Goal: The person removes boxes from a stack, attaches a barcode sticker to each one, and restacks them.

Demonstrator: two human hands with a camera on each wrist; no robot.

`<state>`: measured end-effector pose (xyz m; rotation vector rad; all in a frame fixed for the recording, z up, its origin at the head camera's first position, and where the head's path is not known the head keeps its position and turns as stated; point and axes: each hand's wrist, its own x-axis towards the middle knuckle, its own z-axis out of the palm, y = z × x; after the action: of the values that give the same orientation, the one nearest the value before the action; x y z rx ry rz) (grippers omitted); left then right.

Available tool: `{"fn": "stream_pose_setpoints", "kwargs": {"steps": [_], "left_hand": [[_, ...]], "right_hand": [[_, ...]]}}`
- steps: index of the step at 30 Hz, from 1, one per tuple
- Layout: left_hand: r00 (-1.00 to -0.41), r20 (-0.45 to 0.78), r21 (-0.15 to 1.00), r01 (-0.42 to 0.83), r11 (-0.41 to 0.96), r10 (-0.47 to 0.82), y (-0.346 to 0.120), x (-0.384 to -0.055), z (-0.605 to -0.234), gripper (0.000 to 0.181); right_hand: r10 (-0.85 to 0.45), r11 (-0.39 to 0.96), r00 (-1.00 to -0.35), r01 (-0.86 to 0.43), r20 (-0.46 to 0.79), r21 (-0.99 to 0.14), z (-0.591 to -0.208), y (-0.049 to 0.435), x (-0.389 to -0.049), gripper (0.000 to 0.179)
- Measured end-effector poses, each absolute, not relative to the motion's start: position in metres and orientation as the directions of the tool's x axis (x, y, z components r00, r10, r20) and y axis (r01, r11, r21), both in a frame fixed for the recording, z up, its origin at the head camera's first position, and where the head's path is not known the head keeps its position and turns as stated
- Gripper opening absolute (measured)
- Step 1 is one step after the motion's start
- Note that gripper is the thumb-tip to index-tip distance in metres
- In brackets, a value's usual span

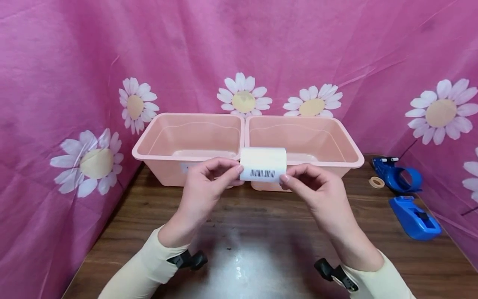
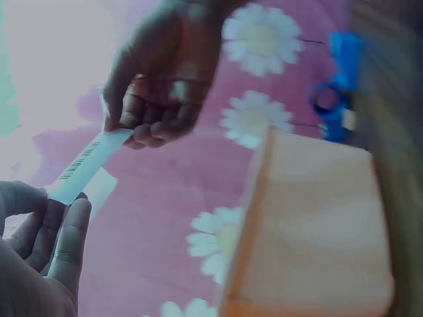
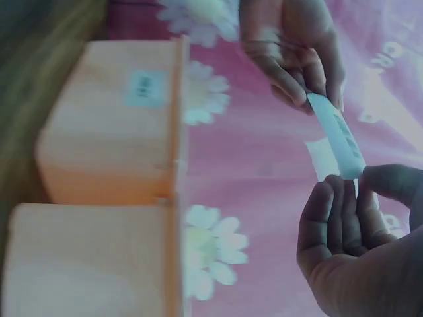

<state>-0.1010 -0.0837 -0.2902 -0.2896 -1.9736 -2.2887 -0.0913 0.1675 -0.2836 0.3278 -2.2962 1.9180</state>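
Both hands hold up a white barcode label point(image 1: 263, 164) in front of the bins, its upper part bending back. The left hand point(image 1: 210, 187) pinches the label's lower left corner between thumb and fingers. At the lower right corner, the right hand point(image 1: 317, 195) pinches it the same way. In the left wrist view the printed strip of the label point(image 2: 89, 165) stretches between the two hands, with a paler flap behind it. The right wrist view also shows the label point(image 3: 337, 135) held at both ends, apart from the bins.
Two pink plastic bins, a left bin point(image 1: 157, 168) and a right bin point(image 1: 349, 166), stand side by side on the wooden table point(image 1: 149, 245). A small label point(image 3: 147, 89) is on the left bin's front. At right lie blue tape dispensers point(image 1: 414, 220) and a tape roll point(image 1: 376, 182).
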Motion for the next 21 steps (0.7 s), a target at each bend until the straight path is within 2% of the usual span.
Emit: {"fn": "stream_pose_setpoints", "kwargs": {"steps": [6, 11, 14, 21], "left_hand": [[-0.958, 0.284, 0.936, 0.287, -0.204, -0.045, -0.084, -0.102, -0.279, 0.019], [-0.957, 0.289, 0.935, 0.285, -0.213, -0.011, -0.088, -0.101, -0.28, 0.022], [-0.962, 0.272, 0.943, 0.262, -0.205, 0.019, -0.09, -0.101, -0.281, 0.024], [-0.96, 0.281, 0.944, 0.275, -0.184, 0.004, -0.091, -0.104, -0.282, 0.023]], "right_hand": [[-0.065, -0.02, -0.952, -0.298, 0.298, -0.955, -0.269, 0.16, -0.097, 0.004], [0.007, -0.098, -0.952, -0.304, 0.305, -0.948, -0.271, 0.155, -0.099, 0.009], [0.02, -0.121, -0.952, -0.304, 0.304, -0.945, -0.273, 0.155, -0.1, 0.013], [0.001, -0.109, -0.957, -0.289, 0.291, -0.951, -0.276, 0.154, -0.102, 0.006]]}}
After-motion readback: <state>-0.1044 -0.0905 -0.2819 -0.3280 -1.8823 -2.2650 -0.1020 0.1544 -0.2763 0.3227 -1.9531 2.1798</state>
